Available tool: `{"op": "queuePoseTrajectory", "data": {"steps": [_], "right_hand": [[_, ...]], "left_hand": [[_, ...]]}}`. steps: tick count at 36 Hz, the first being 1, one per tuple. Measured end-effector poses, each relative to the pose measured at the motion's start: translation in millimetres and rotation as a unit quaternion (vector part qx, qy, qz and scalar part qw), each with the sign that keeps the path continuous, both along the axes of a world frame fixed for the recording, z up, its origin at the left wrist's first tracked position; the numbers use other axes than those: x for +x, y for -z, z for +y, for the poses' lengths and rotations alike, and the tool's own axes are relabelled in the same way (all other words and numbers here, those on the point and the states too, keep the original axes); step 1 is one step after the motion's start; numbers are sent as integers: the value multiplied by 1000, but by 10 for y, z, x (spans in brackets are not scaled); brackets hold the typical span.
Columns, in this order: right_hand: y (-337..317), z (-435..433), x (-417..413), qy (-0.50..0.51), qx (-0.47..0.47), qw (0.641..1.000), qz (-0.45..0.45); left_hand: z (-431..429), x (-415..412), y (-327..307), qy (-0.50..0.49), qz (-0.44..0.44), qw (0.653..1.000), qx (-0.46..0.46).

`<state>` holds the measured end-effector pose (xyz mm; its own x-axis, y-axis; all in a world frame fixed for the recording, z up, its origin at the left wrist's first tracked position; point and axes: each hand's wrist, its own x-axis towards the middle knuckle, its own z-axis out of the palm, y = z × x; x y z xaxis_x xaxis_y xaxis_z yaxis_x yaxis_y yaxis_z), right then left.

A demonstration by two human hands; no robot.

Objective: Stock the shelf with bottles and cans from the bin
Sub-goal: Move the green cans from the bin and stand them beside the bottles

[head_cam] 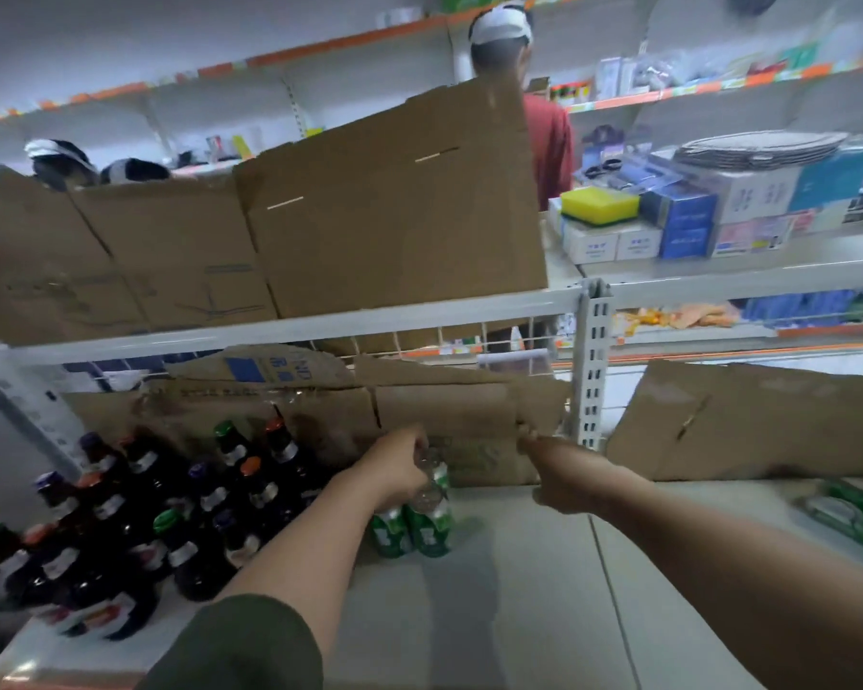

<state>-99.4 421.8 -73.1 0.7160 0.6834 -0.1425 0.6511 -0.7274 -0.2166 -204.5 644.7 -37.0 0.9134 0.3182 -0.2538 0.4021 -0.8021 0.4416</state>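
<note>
Both hands at the shelf [519, 565].
Left hand [399, 465] clamps a green-label bottle [432, 515] by its top; right hand [564, 475] pinches the cardboard [449, 415] edge.

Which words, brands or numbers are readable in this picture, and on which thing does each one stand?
"ND", perhaps, beside blue print on the cardboard; the rest is blurred.
Dark bottles: labels blurred.
Green bottles: labels blurred.
Blue boxes and white boxes: print too small.
Price strips: unreadable.
</note>
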Motion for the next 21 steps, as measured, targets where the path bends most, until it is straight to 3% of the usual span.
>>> {"op": "queuePoseTrajectory", "data": {"steps": [9,15,21], "right_hand": [[-101,-1514,25,170,-29,985,-15],[-229,-2625,-214,322,-61,945,12],[-146,-3516,-499,416,-99,904,18]], "left_hand": [[-1294,714,-197,143,-17,990,-8],[-2290,1044,-194,309,-34,951,-11],[-3198,1158,5,395,-31,918,-18]]}}
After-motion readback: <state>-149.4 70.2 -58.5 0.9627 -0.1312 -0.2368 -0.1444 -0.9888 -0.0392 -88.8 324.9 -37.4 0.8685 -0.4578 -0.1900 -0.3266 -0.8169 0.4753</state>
